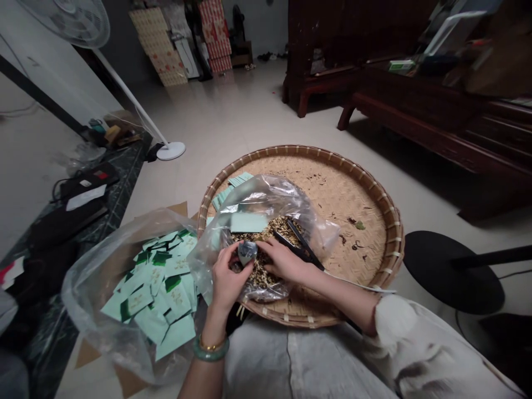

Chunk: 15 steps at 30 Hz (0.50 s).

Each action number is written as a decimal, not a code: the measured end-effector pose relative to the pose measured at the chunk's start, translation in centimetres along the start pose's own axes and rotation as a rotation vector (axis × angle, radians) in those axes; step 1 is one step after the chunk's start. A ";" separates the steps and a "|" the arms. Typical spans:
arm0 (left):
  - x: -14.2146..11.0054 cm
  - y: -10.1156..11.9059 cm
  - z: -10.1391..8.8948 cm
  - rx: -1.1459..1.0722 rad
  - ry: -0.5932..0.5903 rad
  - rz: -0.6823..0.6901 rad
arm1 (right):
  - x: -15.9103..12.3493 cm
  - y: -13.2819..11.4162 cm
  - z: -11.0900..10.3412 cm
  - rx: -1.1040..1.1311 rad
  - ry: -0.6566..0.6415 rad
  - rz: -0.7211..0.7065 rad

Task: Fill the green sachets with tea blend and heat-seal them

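My left hand (228, 277) grips a small pouch (247, 252) whose open mouth faces up and shows a silvery inside. The curled fingers of my right hand (282, 260) meet at the pouch's right edge; whatever they pinch is hidden. Beneath both hands, dried tea-like pieces (266, 277) fill a clear plastic bag (274, 191) laid open in a round woven bamboo tray (353, 177). A flat pale green packet (249, 223) rests on the pieces. Beside my right wrist lies a black, flat-iron-like clamp tool (305, 244), its two arms apart, with a white cord.
Left of the tray, a large clear bag (89, 299) holds many pale green packets (153, 288). Stacked pale green packets (241, 179) sit at the tray's far left. A white standing fan (170, 151), a black round base (453, 271) and dark wooden furniture (399, 105) stand around.
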<state>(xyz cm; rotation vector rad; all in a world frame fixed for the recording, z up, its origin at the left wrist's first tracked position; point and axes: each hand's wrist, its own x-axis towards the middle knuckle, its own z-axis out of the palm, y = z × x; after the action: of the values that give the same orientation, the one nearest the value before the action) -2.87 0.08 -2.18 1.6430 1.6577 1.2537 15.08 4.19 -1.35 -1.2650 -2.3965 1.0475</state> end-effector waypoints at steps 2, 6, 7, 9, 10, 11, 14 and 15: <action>0.0 0.0 0.0 -0.016 0.006 -0.014 | 0.4 0.1 0.0 -0.031 -0.004 -0.045; 0.0 -0.1 0.1 -0.026 -0.005 -0.028 | 0.7 0.3 0.1 -0.075 0.020 -0.089; 0.0 -0.1 0.1 -0.025 -0.007 -0.031 | 0.7 0.4 0.2 -0.076 0.031 -0.096; 0.1 -0.1 0.2 -0.018 -0.010 -0.035 | 0.6 0.4 0.3 -0.074 0.048 -0.100; 0.1 -0.1 0.2 -0.015 -0.011 -0.037 | 0.6 0.5 0.4 -0.067 0.056 -0.102; 0.1 0.0 0.2 -0.014 -0.010 -0.037 | 0.6 0.5 0.5 -0.052 0.066 -0.105; 0.1 0.0 0.2 -0.021 -0.010 -0.036 | 0.7 0.9 0.5 0.060 0.125 -0.122; 0.1 0.0 0.3 -0.023 -0.010 -0.034 | 0.7 1.0 0.4 0.110 0.151 -0.116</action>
<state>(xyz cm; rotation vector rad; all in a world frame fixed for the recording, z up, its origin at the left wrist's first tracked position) -2.68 0.22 -2.28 1.5981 1.6525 1.2412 15.09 4.92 -2.47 -1.1130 -2.2380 0.9971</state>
